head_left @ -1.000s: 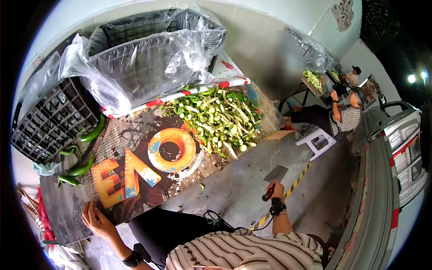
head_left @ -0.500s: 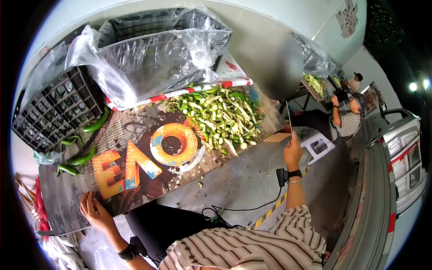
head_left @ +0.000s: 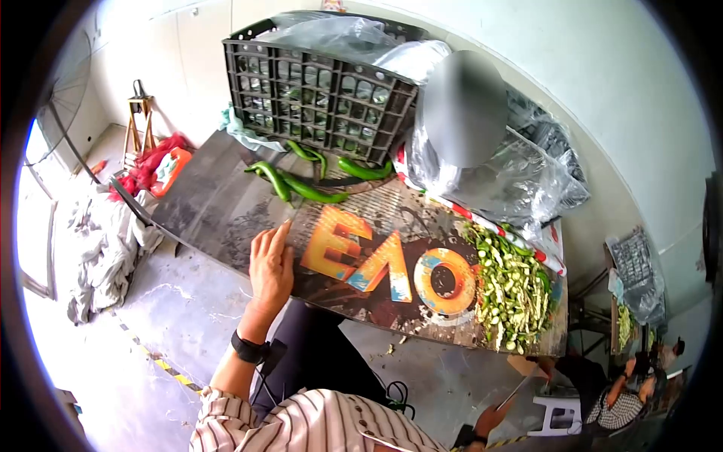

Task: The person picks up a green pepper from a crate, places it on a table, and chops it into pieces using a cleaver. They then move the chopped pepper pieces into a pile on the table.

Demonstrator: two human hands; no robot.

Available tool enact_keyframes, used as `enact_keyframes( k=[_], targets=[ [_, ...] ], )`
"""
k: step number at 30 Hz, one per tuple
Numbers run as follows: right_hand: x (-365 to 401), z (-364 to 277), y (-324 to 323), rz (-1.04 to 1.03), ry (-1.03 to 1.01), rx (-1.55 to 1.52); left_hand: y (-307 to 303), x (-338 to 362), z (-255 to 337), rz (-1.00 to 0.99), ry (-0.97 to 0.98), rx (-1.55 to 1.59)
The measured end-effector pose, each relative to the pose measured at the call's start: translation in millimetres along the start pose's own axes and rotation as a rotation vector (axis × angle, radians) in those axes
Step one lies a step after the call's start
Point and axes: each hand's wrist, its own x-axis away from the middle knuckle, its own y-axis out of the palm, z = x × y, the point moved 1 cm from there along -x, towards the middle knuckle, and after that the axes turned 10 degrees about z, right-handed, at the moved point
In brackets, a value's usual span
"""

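My left hand (head_left: 273,260) is over the near edge of the printed table (head_left: 215,207), fingers stretched out and holding nothing. Just beyond its fingertips lie several long green chili peppers (head_left: 312,191), whole and in a loose group. Low at the right, beside the table, my right hand (head_left: 489,420) is closed round a knife (head_left: 518,390), with the blade angled up. Chopped green peppers (head_left: 512,290) form a heap at the table's right end.
A black plastic crate (head_left: 320,94) with green contents stands behind the whole peppers. Clear plastic (head_left: 520,181) lines another crate at the right. White cloth (head_left: 105,256) lies on the floor at left. A person (head_left: 617,407) sits at the far right, near a white stool (head_left: 557,414).
My view has swung left. My left hand has moved from the table's near edge toward the whole peppers. My right hand with the knife is now lower in view.
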Motion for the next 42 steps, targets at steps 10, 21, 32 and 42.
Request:
enact_keyframes(
  k=[10, 21, 32, 42],
  targets=[
    [93, 121, 14, 0.037, 0.72, -0.022, 16, -126, -27, -0.188, 0.306, -0.161],
    [39, 57, 2, 0.182, 0.806, -0.378, 93, -173, -51, -0.482, 0.21, -0.437],
    [-32, 39, -8, 0.328, 0.707, -0.705, 28, -181, -67, -0.408, 0.139, -0.313],
    [-53, -99, -21, 0.264, 0.583, -0.936, 30, -148, -98, -0.382, 0.469, -0.275]
  ],
)
